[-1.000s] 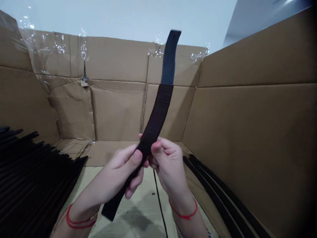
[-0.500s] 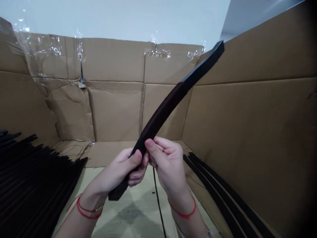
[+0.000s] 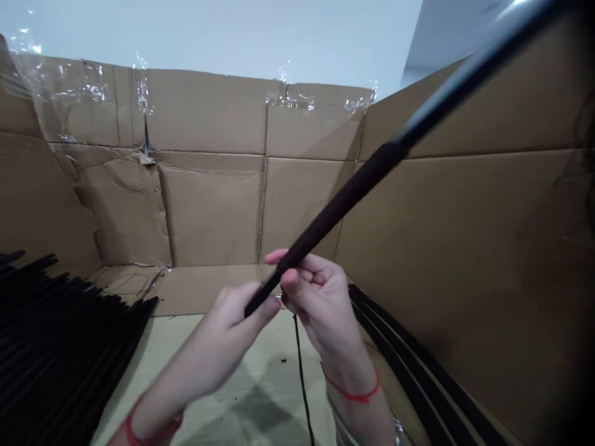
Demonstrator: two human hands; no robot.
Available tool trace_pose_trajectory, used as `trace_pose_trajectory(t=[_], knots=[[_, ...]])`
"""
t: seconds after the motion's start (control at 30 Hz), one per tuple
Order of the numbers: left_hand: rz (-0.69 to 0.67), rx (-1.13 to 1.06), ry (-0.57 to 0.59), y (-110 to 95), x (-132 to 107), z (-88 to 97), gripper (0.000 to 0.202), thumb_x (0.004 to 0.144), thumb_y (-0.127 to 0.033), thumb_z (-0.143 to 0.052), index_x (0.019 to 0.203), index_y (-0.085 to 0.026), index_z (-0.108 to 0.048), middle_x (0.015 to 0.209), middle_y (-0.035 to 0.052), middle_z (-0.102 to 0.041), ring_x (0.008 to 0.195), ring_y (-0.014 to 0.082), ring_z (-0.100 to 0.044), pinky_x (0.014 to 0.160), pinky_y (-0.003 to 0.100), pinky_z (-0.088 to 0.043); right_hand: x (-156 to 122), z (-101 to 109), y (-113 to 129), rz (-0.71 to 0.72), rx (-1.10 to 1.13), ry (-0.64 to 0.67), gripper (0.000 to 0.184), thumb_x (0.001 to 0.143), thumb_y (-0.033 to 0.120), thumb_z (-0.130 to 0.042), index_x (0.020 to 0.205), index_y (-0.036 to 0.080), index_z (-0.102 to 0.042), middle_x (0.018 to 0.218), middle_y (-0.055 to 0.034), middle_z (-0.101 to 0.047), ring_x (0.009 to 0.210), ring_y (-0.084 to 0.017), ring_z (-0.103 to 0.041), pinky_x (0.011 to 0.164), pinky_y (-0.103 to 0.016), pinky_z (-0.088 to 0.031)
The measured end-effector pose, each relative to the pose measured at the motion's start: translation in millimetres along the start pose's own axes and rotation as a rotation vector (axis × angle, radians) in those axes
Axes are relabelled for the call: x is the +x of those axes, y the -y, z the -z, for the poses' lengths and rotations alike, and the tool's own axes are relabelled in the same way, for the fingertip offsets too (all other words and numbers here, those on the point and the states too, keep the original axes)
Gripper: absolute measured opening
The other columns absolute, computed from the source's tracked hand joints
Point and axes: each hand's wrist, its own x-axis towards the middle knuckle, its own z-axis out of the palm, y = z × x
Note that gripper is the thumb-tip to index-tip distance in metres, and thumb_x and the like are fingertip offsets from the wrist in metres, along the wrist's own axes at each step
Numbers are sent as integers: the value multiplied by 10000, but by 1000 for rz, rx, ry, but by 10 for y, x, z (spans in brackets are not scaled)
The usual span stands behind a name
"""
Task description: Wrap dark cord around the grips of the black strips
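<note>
Well, the left hand (image 3: 230, 328) and right hand (image 3: 320, 303) pinched a black cord-wrapped strip (image 3: 339, 210) together (it slanted up rightward) between thumbs and fingers.

Our left hand (image 3: 218, 337) and right hand (image 3: 323, 310) pinch a cord-wrapped black strip (image 3: 341, 207) angled to the frame's upper right; more black strips (image 3: 60, 334) lie lower left.

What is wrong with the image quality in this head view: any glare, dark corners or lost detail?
Head view: glare runs along the glossy bare end of the black strip, which the frame cuts off; the right cardboard wall darkens into vignette towards the frame edge; the stacked black strips at left are so dark that their edges merge.
</note>
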Motion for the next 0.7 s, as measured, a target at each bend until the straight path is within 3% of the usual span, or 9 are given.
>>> trace_pose_trajectory(t=[0.07,0.1,0.17,0.23,0.37,0.47,0.53,0.63,0.7], knots=[[82,-181,325,-10,-8,19,558,811,-743,-432,731,-192,-478,511,-75,-329,418,76,-251,376,200,-215,-20,-29,21,20,-22,-11,281,637,421,-850,690,174,-727,543,19,-528,445,-89,-396,370,-217,-316],[86,-215,303,-10,-5,12,557,807,-746,-435,757,-194,-489,499,-79,-331,407,79,-265,372,200,-227,-25,-42,26,47,-30,-66,251,657,394,-844,678,176,-721,552,14,-540,454,-90,-410,383,-218,-334],[-3,-125,-57,-2,2,-32,453,825,-638,-550,794,-188,-511,559,-53,-418,466,85,-353,415,190,-276,-24,-45,30,95,-15,-165,215,690,376,-828,726,185,-735,582,9,-563,478,-93,-432,408,-216,-357],[-33,-132,-189,8,-7,-88,409,844,-579,-574,756,-187,-497,562,-53,-419,463,75,-351,409,178,-273,-14,0,38,62,25,-94,279,690,423,-820,822,184,-762,570,16,-540,458,-80,-388,389,-209,-314],[135,-520,318,11,-54,-157,491,871,-676,-417,748,-204,-468,449,-105,-283,331,54,-213,313,172,-230,-2,140,61,-36,55,88,394,694,471,-806,928,156,-773,483,67,-405,402,-42,-189,363,-208,-152],[16,-369,51,5,-45,-192,411,809,-583,-623,875,-193,-512,549,-86,-375,419,52,-292,379,159,-263,13,147,37,18,63,-44,374,673,454,-826,901,164,-764,512,48,-464,415,-53,-231,368,-215,-157],[-29,-258,-86,12,-17,-191,392,805,-545,-653,858,-187,-501,572,-80,-364,456,54,-284,397,161,-242,30,109,2,-31,98,13,387,655,463,-834,887,163,-754,520,45,-484,414,-50,-230,364,-207,-151],[15,-362,173,31,23,-129,465,850,-656,-492,777,-199,-441,514,-99,-286,411,55,-210,362,174,-206,59,61,-51,-81,137,106,322,689,437,-819,789,149,-716,486,72,-415,400,-35,-178,365,-198,-122],[4,-297,158,29,36,-71,465,837,-654,-519,805,-193,-464,510,-84,-360,415,64,-284,384,177,-254,77,59,-76,-20,106,24,284,716,403,-807,722,149,-678,473,89,-356,400,-36,-159,368,-205,-110]])
